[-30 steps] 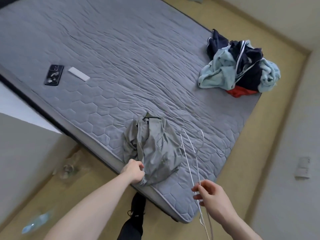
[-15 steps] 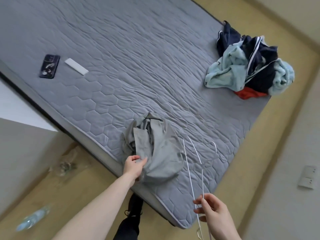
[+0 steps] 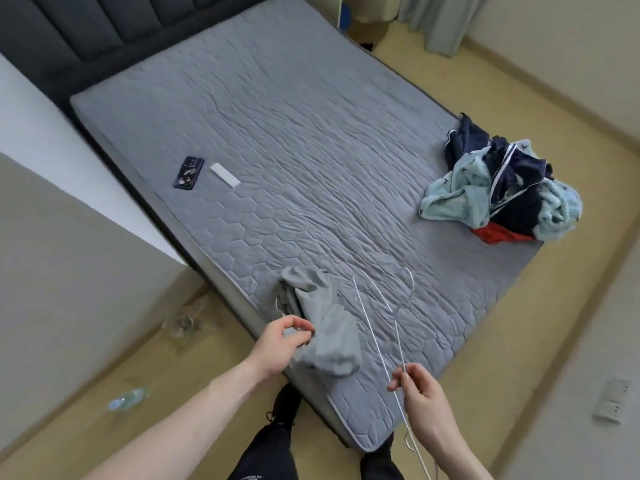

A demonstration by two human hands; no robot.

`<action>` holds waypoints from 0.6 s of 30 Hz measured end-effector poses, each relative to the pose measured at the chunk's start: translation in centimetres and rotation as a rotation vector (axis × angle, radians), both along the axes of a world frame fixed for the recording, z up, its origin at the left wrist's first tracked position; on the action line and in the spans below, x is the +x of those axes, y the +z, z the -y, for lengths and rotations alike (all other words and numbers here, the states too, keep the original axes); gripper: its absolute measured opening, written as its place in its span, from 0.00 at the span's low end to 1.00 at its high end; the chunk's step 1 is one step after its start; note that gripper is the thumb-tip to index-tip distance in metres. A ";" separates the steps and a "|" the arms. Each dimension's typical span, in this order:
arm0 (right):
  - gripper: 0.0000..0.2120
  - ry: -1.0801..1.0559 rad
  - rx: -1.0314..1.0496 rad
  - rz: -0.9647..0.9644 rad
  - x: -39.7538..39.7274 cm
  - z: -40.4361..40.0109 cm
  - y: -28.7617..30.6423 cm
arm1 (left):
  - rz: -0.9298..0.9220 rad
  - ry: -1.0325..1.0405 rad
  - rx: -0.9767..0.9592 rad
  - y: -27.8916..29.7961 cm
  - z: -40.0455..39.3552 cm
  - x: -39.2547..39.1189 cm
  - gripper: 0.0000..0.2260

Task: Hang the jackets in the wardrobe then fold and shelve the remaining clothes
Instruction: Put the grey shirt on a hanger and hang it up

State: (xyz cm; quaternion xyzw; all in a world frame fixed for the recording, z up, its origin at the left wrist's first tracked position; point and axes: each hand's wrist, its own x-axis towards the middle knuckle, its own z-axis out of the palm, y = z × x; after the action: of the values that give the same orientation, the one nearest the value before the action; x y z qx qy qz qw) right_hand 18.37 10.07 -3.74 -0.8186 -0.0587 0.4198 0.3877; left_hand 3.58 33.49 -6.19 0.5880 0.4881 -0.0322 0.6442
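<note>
A crumpled grey jacket (image 3: 323,323) lies at the near edge of the grey quilted mattress (image 3: 311,133). My left hand (image 3: 285,341) pinches the jacket's near left edge with curled fingers. My right hand (image 3: 420,388) pinches thin white wire hangers (image 3: 375,327) that rest on the mattress just right of the jacket, their hooks pointing away from me. A pile of clothes (image 3: 502,192), light blue, navy and red, sits at the mattress's far right corner.
A dark phone (image 3: 188,172) and a white remote (image 3: 225,174) lie on the mattress's left side. A dark padded headboard (image 3: 86,26) stands at the far end. A plastic bottle (image 3: 126,398) lies on the wooden floor at left. My legs stand at the bed's edge.
The jacket has been pulled and turned, now lying more stretched toward me. My left hand shifted from a flat touch to a pinch at its edge. The view tilted up, showing the headboard.
</note>
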 end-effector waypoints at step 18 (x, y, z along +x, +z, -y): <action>0.24 0.632 0.303 0.164 0.7 3.4 10.9 | 0.385 0.353 0.288 17.5 21.6 1.4 0.14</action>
State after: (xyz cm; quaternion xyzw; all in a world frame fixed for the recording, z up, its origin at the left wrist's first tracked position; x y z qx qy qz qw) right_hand 19.03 6.68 7.17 -0.7242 -0.4013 0.4386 0.3495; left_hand 4.99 11.93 11.27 0.5747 0.4511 0.2621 0.6305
